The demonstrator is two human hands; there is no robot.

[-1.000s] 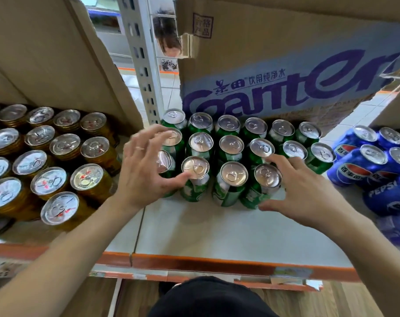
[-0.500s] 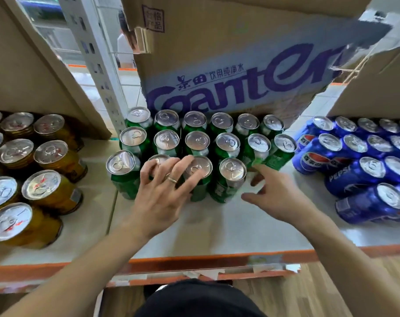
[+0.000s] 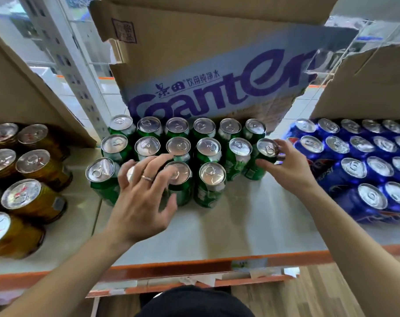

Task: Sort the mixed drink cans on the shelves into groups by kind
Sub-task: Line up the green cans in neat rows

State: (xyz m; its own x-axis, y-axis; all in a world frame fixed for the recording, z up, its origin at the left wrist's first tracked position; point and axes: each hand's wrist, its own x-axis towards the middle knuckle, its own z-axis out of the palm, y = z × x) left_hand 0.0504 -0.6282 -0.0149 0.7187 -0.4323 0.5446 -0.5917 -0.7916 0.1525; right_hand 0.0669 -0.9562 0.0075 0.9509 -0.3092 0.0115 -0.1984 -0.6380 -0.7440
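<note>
Several green cans (image 3: 208, 147) stand in three rows in the middle of the white shelf (image 3: 240, 225). My left hand (image 3: 141, 197) lies spread over the front row, with its fingers on the tops of two cans and a ring on one finger. My right hand (image 3: 285, 165) grips the rightmost green can (image 3: 266, 148) of the middle row by its top rim. Amber cans (image 3: 32, 200) fill the shelf's left side. Blue Pepsi cans (image 3: 365, 161) are packed on the right.
A cardboard box (image 3: 205, 65) with purple lettering leans just behind the green cans. More cardboard stands at the left and right. A grey perforated shelf upright (image 3: 80, 72) rises behind the left cans. The shelf's orange front edge (image 3: 194, 268) runs below my wrists.
My right hand has moved right and back and taken hold of the rightmost middle-row green can. My left hand has stayed over the front cans. The view has shifted slightly.
</note>
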